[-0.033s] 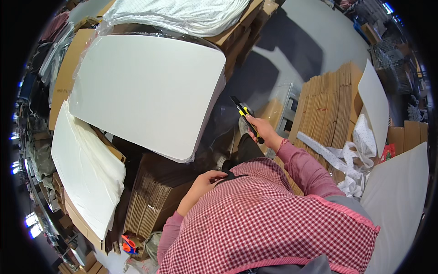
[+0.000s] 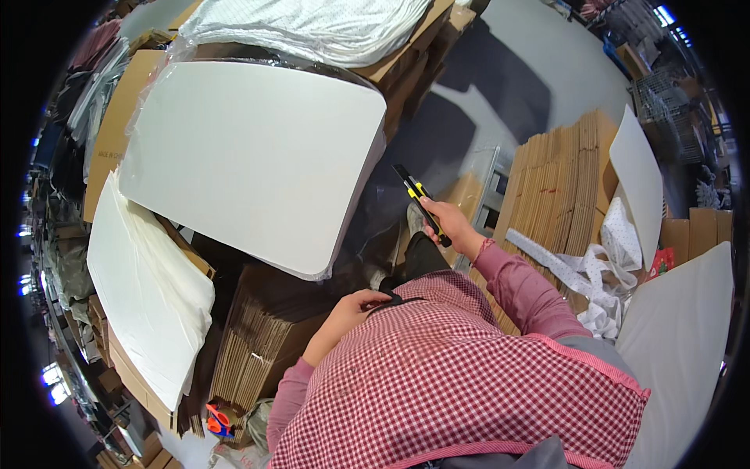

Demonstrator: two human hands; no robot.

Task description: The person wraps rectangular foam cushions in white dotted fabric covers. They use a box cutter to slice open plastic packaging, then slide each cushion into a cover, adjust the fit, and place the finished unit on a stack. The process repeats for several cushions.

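Note:
In my right hand (image 2: pixel 451 223) is a black and yellow utility knife (image 2: pixel 417 188), its dark blade pointing up and to the left, away from me. The fingers wrap around its handle. My left hand (image 2: pixel 351 313) rests at my waist, fingers together and tips on a black strap (image 2: pixel 397 300) over the checked apron (image 2: pixel 437 367). Part of its grip is hidden. Ahead and to the left, apart from both hands, lies a large white board (image 2: pixel 258 160) with rounded corners, on a plastic-wrapped stack.
Bundled flat cardboard (image 2: pixel 551 176) stands on the right, with white dotted strips (image 2: pixel 601 266) beside it. White sheets (image 2: pixel 148 289) lean at the left above more cardboard (image 2: pixel 246 352). An orange and blue tool (image 2: pixel 219 420) lies at lower left. White dotted material (image 2: pixel 305 27) is piled at the back.

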